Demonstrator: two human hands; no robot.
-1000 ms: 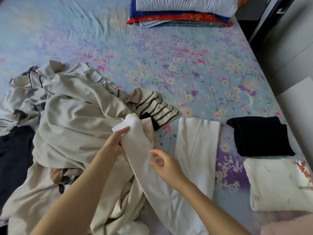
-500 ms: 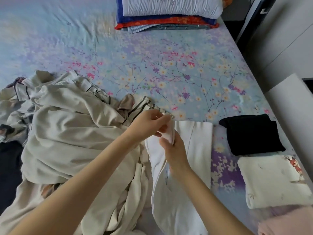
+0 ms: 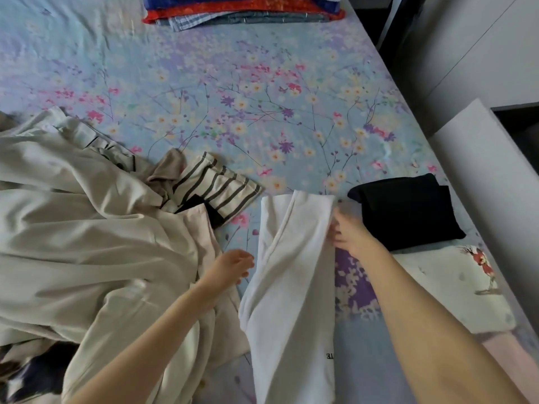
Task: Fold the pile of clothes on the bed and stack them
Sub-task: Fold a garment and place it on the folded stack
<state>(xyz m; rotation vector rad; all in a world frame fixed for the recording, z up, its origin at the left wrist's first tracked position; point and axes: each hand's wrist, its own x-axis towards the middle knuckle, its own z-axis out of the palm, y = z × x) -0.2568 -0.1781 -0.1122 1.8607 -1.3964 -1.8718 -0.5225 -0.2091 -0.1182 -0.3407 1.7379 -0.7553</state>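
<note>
White trousers [image 3: 294, 275] lie lengthwise on the floral bed sheet [image 3: 262, 97], one leg laid over the other. My right hand [image 3: 348, 233] is at their right edge near the far end, blurred, its fingers touching the cloth. Left of the trousers, my left hand [image 3: 230, 265] hovers with loosely curled fingers, holding nothing. A big pile of beige and cream clothes [image 3: 87, 228] fills the left, with a striped garment [image 3: 218, 188] at its far edge. To the right lie a folded black garment [image 3: 408, 212] and a folded cream garment with a red print [image 3: 449, 284].
A stack of folded bedding in blue, red and checked cloth [image 3: 239, 13] sits at the head of the bed. The bed's right edge runs beside a grey wall and a white board [image 3: 490, 170]. A pink item [image 3: 513, 363] shows at the lower right.
Both hands carried the left trouser leg over to the right and laid it on the other leg. My left hand then let go and drew back to the left.
</note>
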